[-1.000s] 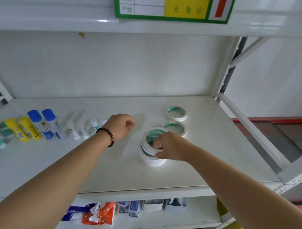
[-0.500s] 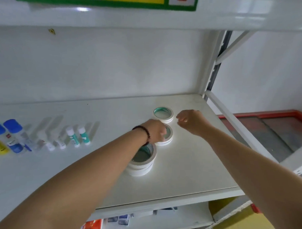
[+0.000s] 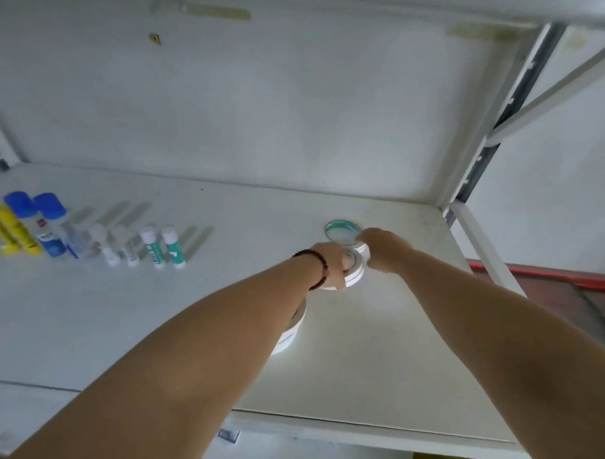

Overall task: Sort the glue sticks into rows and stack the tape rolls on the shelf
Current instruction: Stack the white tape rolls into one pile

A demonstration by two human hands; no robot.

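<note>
On the white shelf (image 3: 384, 346), a tape roll (image 3: 356, 273) with a white rim lies between my two hands. My left hand (image 3: 331, 264), with a dark bead bracelet at the wrist, closes on its left side. Just behind it is a second tape roll (image 3: 341, 232) with a green core, and my right hand (image 3: 380, 249) grips its right edge. A stack of tape rolls (image 3: 291, 332) sits nearer to me, mostly hidden under my left forearm. Glue sticks lie in a row at the left: yellow ones (image 3: 11, 232), blue-capped ones (image 3: 42, 224), small white ones (image 3: 114, 246) and teal ones (image 3: 162, 246).
The shelf's back wall (image 3: 256, 110) rises behind the rolls. A white upright post and diagonal brace (image 3: 490, 143) close off the right side. A lower shelf with small packets (image 3: 229, 436) shows under the front edge. A red-edged floor area (image 3: 553, 279) lies to the right.
My right hand has moved left onto the far roll. My left hand has settled on the middle roll. The camera has tilted down and closer, so the sign above is out of view.
</note>
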